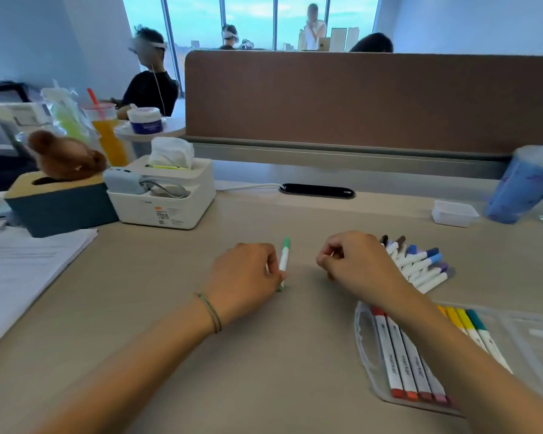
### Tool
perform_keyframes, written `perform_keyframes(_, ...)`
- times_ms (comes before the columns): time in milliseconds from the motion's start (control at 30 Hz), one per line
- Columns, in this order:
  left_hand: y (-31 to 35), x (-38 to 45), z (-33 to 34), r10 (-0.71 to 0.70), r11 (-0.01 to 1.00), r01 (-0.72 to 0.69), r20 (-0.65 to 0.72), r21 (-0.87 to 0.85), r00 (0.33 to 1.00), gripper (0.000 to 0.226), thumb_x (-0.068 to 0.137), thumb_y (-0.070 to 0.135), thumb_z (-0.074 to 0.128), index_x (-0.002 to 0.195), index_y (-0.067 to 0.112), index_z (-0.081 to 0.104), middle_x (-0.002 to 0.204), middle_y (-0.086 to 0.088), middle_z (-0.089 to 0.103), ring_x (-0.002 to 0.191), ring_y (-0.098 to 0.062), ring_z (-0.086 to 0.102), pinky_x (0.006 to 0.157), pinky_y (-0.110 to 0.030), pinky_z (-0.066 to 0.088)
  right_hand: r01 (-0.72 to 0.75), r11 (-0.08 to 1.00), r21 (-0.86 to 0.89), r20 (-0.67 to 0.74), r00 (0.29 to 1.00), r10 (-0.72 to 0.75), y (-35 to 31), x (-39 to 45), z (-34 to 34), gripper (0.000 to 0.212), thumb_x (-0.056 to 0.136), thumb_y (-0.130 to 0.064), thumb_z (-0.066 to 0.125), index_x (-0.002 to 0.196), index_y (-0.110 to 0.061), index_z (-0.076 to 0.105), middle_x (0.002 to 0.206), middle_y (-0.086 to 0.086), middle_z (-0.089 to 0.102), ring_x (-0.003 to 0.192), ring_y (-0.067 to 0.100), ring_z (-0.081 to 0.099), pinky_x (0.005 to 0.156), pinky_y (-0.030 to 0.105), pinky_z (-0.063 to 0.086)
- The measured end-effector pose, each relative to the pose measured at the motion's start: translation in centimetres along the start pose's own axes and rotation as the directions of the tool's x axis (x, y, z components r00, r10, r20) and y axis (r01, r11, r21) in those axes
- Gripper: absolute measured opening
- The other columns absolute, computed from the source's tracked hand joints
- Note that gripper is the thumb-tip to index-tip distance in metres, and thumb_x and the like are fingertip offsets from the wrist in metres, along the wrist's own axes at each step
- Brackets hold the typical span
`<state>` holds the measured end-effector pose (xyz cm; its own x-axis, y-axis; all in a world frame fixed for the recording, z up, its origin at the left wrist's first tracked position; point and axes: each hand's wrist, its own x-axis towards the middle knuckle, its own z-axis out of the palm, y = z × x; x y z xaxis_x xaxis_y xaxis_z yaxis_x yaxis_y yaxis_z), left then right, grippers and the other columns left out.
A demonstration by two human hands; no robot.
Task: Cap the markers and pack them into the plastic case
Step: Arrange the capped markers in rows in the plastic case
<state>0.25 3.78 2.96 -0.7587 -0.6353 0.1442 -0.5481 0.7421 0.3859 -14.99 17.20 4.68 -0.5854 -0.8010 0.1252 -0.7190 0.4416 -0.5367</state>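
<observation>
our left hand (248, 270) pinched a green marker (284, 260) near the middle of the desk (170, 308), the marker upright and tilted slightly, its lower tip at the desk. our right hand (355, 261) sat just to its three o'clock, fingers curled; whether it held anything we could not tell. a pile of markers (420, 266) lay touching that hand at its three o'clock. the case (367, 349) lay open at five o'clock with markers in rows inside.
</observation>
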Motion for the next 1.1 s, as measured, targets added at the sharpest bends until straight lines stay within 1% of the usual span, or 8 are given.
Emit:
perform_keyframes(200,-4.7,0.6,-0.2,-0.133,0.990,0.131,-0.062,-0.044,0.989,0.019,0.079,0.039,0.070,0.070,0.029,0.056,0.077,0.006,0.063,0.078,-0.020,0.063,0.073,-0.036,0.055,-0.020,0.999,-0.041,0.098,0.995,0.024,-1.1,2.3,2.3,0.019,0.091,-0.026,0.065,0.073,-0.025,0.070,0.072,-0.006,0.068,0.074,0.018,0.065,0.070,0.032,0.053)
perform_keyframes(400,-6.6,0.7,0.2,-0.193,0.981,0.190,-0.065,-0.048,0.979,0.035,0.074,0.047,0.080,0.073,0.027,0.051,0.080,0.006,0.062,0.076,-0.020,0.060,0.069,-0.036,0.053,-0.068,0.996,-0.058,0.131,0.989,0.075,-1.7,3.7,3.5,0.017,0.087,-0.025,0.062,0.074,-0.021,0.071,0.072,-0.004,0.071,0.074,0.021,0.068,0.075,0.041,0.060)
perform_keyframes(567,-7.1,0.6,0.0,-0.219,0.974,0.214,-0.061,-0.073,0.974,0.031,0.078,0.042,0.079,0.076,0.028,0.051,0.081,0.006,0.061,0.073,-0.014,0.058,0.065,-0.032,0.051,-0.084,0.993,-0.079,0.134,0.987,0.094,-1.7,4.8,4.4,0.019,0.087,-0.027,0.061,0.074,-0.019,0.071,0.073,0.000,0.071,0.073,0.024,0.067,0.074,0.044,0.060)
perform_keyframes(700,-7.1,0.4,-0.7,-0.233,0.952,0.213,-0.066,-0.222,0.970,0.022,0.080,0.029,0.079,0.078,0.025,0.058,0.074,0.005,0.061,0.070,-0.012,0.058,0.061,-0.027,0.049,-0.130,0.985,-0.112,0.096,0.985,0.141,-2.5,5.6,5.1,0.033,0.088,-0.040,0.066,0.066,-0.017,0.060,0.074,0.002,0.065,0.076,0.029,0.064,0.063,0.034,0.050)
perform_keyframes(767,-6.8,0.1,-1.1,-0.253,0.916,0.218,-0.061,-0.337,0.966,0.018,0.081,0.026,0.079,0.079,0.022,0.062,0.072,0.002,0.064,0.066,-0.010,0.059,0.057,-0.023,0.049,-0.167,0.973,-0.161,0.084,0.980,0.182,-3.1,5.7,5.4,0.042,0.086,-0.052,0.068,0.066,-0.018,0.052,0.074,0.002,0.060,0.076,0.029,0.061,0.058,0.032,0.040)
perform_keyframes(833,-6.7,-0.1,-1.3,-0.271,0.868,0.224,-0.044,-0.444,0.962,0.020,0.081,0.026,0.081,0.079,0.021,0.062,0.076,-0.005,0.070,0.064,-0.017,0.063,0.060,-0.030,0.054,-0.172,0.961,-0.216,0.082,0.978,0.194,-3.8,5.8,5.6,0.049,0.083,-0.061,0.069,0.066,-0.019,0.050,0.071,0.001,0.057,0.069,0.024,0.057,0.054,0.030,0.035)
perform_keyframes(933,-6.6,-0.4,-1.8,-0.281,0.790,0.255,0.040,-0.558,0.959,0.024,0.082,0.026,0.082,0.084,0.019,0.059,0.080,-0.010,0.072,0.063,-0.026,0.070,0.061,-0.038,0.061,-0.162,0.950,-0.267,0.081,0.978,0.190,-4.3,6.0,6.0,0.048,0.081,-0.059,0.072,0.067,-0.017,0.052,0.070,0.000,0.057,0.062,0.018,0.053,0.051,0.029,0.033)
perform_keyframes(1100,-5.0,-1.6,-2.8,-0.231,0.571,0.274,0.168,-0.774,0.958,0.026,0.087,0.009,0.075,0.102,0.006,0.054,0.076,-0.015,0.069,0.056,-0.017,0.068,0.053,-0.029,0.059,-0.197,0.973,-0.124,0.171,0.961,0.216,-4.0,6.1,5.5,0.031,0.080,-0.040,0.073,0.069,-0.012,0.068,0.065,0.004,0.068,0.068,0.025,0.068,0.060,0.033,0.053)
